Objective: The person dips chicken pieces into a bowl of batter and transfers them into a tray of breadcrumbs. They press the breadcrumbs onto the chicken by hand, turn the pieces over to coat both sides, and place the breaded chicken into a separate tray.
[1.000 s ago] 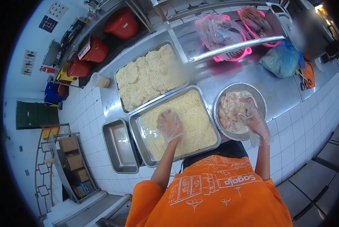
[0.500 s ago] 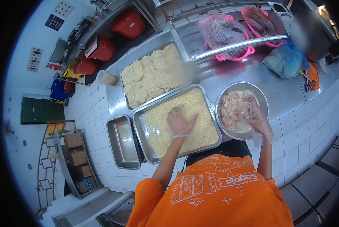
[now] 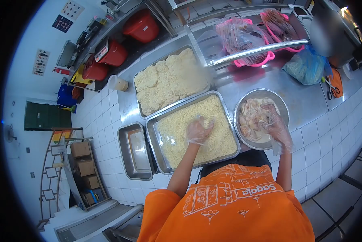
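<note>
My left hand [image 3: 200,130], in a clear plastic glove, is in a metal tray [image 3: 152,141] spread with pale breadcrumbs [image 3: 177,151]. Its fingers are curled, with some crumbs showing between them. To the right, my right hand [image 3: 278,128], also gloved, reaches into a round metal bowl [image 3: 286,107]. Its fingers bend around raw meat pieces [image 3: 251,117], wet with a pale liquid; the fingertips are partly hidden. Behind the crumb tray, a second tray [image 3: 139,105] holds flat crumb-coated pieces [image 3: 160,82].
An unfilled metal pan [image 3: 124,155] stands left of the crumb tray. A plastic cup [image 3: 118,83] sits at the table's left edge. Pink baskets [image 3: 255,60] with packets rest on the rear shelf. A blue bag [image 3: 306,66] and scissors [image 3: 331,88] lie at the right.
My left hand has shifted slightly right and gone from spread fingers to curled ones over the crumbs. My right hand stays in the bowl. The view has shifted slightly.
</note>
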`<action>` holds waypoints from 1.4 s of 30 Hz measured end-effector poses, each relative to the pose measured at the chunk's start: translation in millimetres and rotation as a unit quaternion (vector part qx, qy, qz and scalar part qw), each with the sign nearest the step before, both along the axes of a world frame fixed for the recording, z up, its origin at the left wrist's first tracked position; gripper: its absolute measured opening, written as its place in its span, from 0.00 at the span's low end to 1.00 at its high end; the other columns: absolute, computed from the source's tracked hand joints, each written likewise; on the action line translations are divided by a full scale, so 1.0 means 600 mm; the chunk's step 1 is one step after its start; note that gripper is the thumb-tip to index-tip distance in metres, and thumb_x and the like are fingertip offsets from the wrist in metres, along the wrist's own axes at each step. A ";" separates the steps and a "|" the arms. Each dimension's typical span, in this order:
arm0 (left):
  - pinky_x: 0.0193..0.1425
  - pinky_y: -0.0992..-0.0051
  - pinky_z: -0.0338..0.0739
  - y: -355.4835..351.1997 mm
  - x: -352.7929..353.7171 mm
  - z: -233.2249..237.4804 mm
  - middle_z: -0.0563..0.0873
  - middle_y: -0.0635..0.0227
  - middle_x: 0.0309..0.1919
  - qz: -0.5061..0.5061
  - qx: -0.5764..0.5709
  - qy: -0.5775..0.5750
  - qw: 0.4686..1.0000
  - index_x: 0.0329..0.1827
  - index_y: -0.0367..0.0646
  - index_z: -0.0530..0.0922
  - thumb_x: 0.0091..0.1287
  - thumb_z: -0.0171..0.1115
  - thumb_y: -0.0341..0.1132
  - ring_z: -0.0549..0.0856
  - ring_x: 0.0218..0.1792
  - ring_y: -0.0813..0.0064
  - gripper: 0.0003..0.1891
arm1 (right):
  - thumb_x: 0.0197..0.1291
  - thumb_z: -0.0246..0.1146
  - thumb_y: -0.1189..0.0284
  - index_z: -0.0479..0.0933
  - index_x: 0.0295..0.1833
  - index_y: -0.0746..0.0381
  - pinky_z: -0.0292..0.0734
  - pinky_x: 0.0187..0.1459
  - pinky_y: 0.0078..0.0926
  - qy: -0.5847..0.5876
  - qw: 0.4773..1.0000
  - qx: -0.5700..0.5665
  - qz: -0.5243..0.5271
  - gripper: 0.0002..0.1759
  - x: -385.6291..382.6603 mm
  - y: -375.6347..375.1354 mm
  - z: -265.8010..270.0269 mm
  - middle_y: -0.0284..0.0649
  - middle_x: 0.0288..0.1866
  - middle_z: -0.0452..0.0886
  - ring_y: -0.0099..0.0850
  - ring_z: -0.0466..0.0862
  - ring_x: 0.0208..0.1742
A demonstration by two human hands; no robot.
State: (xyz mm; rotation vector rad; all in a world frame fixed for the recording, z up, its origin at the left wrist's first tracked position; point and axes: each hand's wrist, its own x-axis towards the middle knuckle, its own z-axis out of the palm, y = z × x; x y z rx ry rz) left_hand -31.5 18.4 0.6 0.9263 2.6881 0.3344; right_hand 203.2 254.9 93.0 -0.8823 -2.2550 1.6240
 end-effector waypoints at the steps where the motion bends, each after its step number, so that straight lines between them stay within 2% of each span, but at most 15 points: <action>1: 0.55 0.56 0.82 -0.002 -0.002 -0.001 0.90 0.46 0.43 -0.004 -0.005 -0.012 1.000 0.59 0.38 0.85 0.66 0.55 0.72 0.89 0.47 0.49 0.42 | 0.61 0.73 0.73 0.67 0.72 0.63 0.72 0.67 0.33 0.011 1.000 0.012 0.003 0.35 0.000 0.001 -0.008 0.46 0.66 0.78 0.38 0.79 0.66; 5: 0.57 0.55 0.82 -0.005 -0.012 -0.005 0.90 0.45 0.46 0.025 -0.004 -0.039 0.999 0.59 0.37 0.84 0.67 0.54 0.71 0.89 0.48 0.49 0.42 | 0.62 0.72 0.72 0.64 0.74 0.64 0.74 0.65 0.35 0.058 0.998 -0.003 0.008 0.37 0.003 0.003 -0.037 0.51 0.65 0.79 0.42 0.80 0.65; 8: 0.59 0.55 0.81 0.003 -0.032 0.021 0.89 0.42 0.48 0.073 -0.011 -0.106 0.992 0.62 0.37 0.83 0.67 0.53 0.72 0.89 0.49 0.48 0.43 | 0.60 0.73 0.77 0.69 0.70 0.63 0.68 0.71 0.30 0.006 1.000 -0.008 0.000 0.33 0.004 0.003 -0.026 0.40 0.67 0.74 0.31 0.74 0.68; 11: 0.60 0.57 0.81 -0.033 -0.081 0.008 0.88 0.39 0.50 0.004 -0.037 -0.154 0.987 0.66 0.37 0.81 0.64 0.56 0.75 0.89 0.51 0.48 0.47 | 0.62 0.71 0.71 0.63 0.76 0.65 0.73 0.67 0.37 0.003 1.000 0.026 0.000 0.39 0.009 0.007 -0.040 0.55 0.67 0.79 0.48 0.80 0.67; 13: 0.60 0.58 0.81 -0.039 -0.096 0.062 0.87 0.38 0.51 -0.020 -0.092 -0.265 0.960 0.68 0.36 0.79 0.61 0.62 0.74 0.89 0.51 0.48 0.49 | 0.62 0.71 0.71 0.64 0.76 0.65 0.72 0.68 0.37 0.008 0.999 0.037 -0.002 0.39 0.009 0.010 -0.043 0.56 0.67 0.79 0.49 0.80 0.67; 16: 0.55 0.62 0.81 -0.066 -0.105 0.052 0.90 0.42 0.44 -0.133 -0.069 -0.196 0.969 0.51 0.29 0.86 0.53 0.73 0.69 0.89 0.51 0.49 0.44 | 0.61 0.72 0.72 0.64 0.75 0.65 0.71 0.68 0.38 0.013 0.999 0.051 -0.009 0.39 0.011 0.006 -0.043 0.56 0.67 0.79 0.50 0.80 0.66; 19: 0.55 0.62 0.81 -0.064 -0.095 0.085 0.90 0.43 0.45 -0.131 -0.056 -0.150 0.978 0.53 0.33 0.85 0.47 0.81 0.63 0.89 0.52 0.50 0.42 | 0.60 0.72 0.74 0.66 0.74 0.65 0.73 0.66 0.38 -0.022 0.996 0.081 0.000 0.37 0.008 0.001 -0.015 0.57 0.64 0.80 0.51 0.81 0.64; 23: 0.58 0.62 0.80 -0.090 -0.074 0.121 0.89 0.48 0.49 -0.104 0.079 -0.154 0.979 0.55 0.38 0.84 0.50 0.83 0.54 0.88 0.53 0.52 0.35 | 0.57 0.71 0.79 0.70 0.70 0.65 0.78 0.61 0.38 -0.046 0.995 0.083 -0.011 0.34 0.006 -0.016 0.040 0.57 0.58 0.82 0.51 0.84 0.60; 25: 0.62 0.62 0.79 -0.101 -0.066 0.151 0.89 0.52 0.50 -0.092 0.096 -0.198 0.971 0.54 0.40 0.84 0.52 0.83 0.50 0.87 0.53 0.54 0.31 | 0.55 0.75 0.79 0.73 0.64 0.64 0.78 0.59 0.34 -0.023 0.990 0.135 -0.040 0.31 0.009 -0.022 0.020 0.50 0.55 0.84 0.41 0.85 0.55; 28: 0.62 0.62 0.79 -0.118 -0.057 0.165 0.88 0.51 0.52 -0.098 0.035 -0.093 0.990 0.56 0.43 0.83 0.56 0.81 0.44 0.86 0.54 0.53 0.27 | 0.54 0.75 0.81 0.75 0.62 0.63 0.78 0.58 0.31 -0.014 0.984 0.167 -0.055 0.29 0.004 -0.029 0.026 0.47 0.53 0.85 0.37 0.85 0.53; 31: 0.61 0.63 0.79 -0.151 -0.065 0.127 0.88 0.50 0.51 -0.138 0.241 -0.049 0.960 0.57 0.40 0.83 0.62 0.77 0.40 0.87 0.55 0.53 0.22 | 0.52 0.73 0.84 0.75 0.61 0.63 0.78 0.57 0.31 -0.013 0.966 0.253 -0.053 0.29 -0.004 -0.035 0.048 0.47 0.53 0.85 0.38 0.86 0.51; 32: 0.59 0.63 0.80 -0.162 -0.064 0.118 0.89 0.51 0.49 -0.092 0.220 -0.053 0.970 0.57 0.41 0.83 0.61 0.77 0.38 0.88 0.52 0.53 0.22 | 0.52 0.72 0.84 0.75 0.61 0.63 0.78 0.57 0.31 -0.012 0.955 0.293 -0.052 0.29 -0.005 -0.037 0.055 0.46 0.52 0.85 0.38 0.86 0.50; 35: 0.53 0.62 0.83 -0.175 -0.063 0.117 0.91 0.53 0.44 0.017 0.182 -0.056 0.982 0.57 0.43 0.83 0.60 0.76 0.34 0.90 0.46 0.53 0.22 | 0.51 0.70 0.86 0.75 0.61 0.64 0.79 0.56 0.30 0.014 0.968 0.238 -0.071 0.29 -0.010 -0.043 0.080 0.45 0.52 0.84 0.40 0.85 0.47; 38: 0.51 0.64 0.84 -0.173 -0.066 0.127 0.92 0.56 0.42 0.044 0.220 -0.051 0.973 0.56 0.43 0.84 0.63 0.74 0.33 0.91 0.44 0.58 0.18 | 0.53 0.69 0.84 0.75 0.62 0.66 0.81 0.56 0.38 0.010 0.972 0.228 -0.063 0.28 -0.015 -0.040 0.096 0.56 0.52 0.85 0.53 0.86 0.52; 42: 0.52 0.66 0.83 -0.175 -0.096 0.122 0.93 0.58 0.44 0.068 0.321 -0.106 0.939 0.56 0.42 0.85 0.67 0.71 0.35 0.92 0.46 0.63 0.16 | 0.54 0.68 0.86 0.76 0.60 0.63 0.81 0.55 0.35 0.023 0.981 0.173 -0.090 0.26 -0.023 -0.048 0.127 0.54 0.51 0.85 0.46 0.87 0.50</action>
